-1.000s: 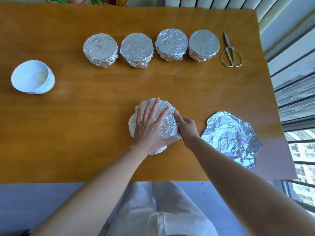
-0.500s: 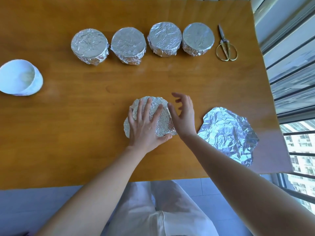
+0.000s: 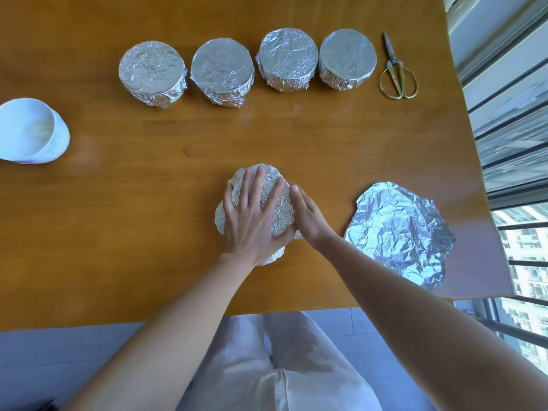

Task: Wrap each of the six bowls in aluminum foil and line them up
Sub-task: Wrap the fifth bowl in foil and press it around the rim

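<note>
The foil-draped bowl (image 3: 281, 209) sits upside down near the table's (image 3: 142, 209) front edge. My left hand (image 3: 252, 222) presses flat on it, fingers spread; my right hand (image 3: 308, 218), fingers straight, pushes foil against its side. A loose foil sheet (image 3: 400, 232) lies just right, four wrapped bowls (image 3: 224, 71) line the back, and a bare white bowl (image 3: 29, 132) sits far left.

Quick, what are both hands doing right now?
Left hand: open, pressing flat on the foil-covered bowl.
Right hand: open, pressing against that bowl's side.

right hand (image 3: 308, 218) back down, pressing right side of foil-covered bowl (image 3: 281, 209)
</note>
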Motion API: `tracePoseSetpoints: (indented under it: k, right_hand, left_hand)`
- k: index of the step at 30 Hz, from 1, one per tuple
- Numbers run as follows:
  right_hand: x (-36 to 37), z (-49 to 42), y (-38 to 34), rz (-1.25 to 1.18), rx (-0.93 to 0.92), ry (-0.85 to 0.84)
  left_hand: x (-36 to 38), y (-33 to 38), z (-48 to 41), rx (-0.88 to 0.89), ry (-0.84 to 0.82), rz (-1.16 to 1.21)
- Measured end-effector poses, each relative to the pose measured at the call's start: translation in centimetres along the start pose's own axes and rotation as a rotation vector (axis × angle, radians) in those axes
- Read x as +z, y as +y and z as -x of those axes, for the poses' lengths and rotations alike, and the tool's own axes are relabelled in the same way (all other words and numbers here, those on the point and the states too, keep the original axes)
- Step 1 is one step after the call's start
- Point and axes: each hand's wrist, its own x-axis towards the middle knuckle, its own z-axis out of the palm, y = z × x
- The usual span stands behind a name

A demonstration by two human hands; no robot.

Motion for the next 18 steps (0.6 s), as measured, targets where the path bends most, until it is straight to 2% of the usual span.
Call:
tracePoseSetpoints:
  k: [9,18]
  right_hand:
    - [0.4,-0.1,0.3,0.108,0.053,0.118]
    - [0.3,1.3,0.4,0.249,0.093,0.079]
  left_hand:
    - [-0.3,0.3,-0.2,-0.061,-0.061,0.002]
    - [-1.2,0.0,0.2,-0.026,-0.144,-0.003]
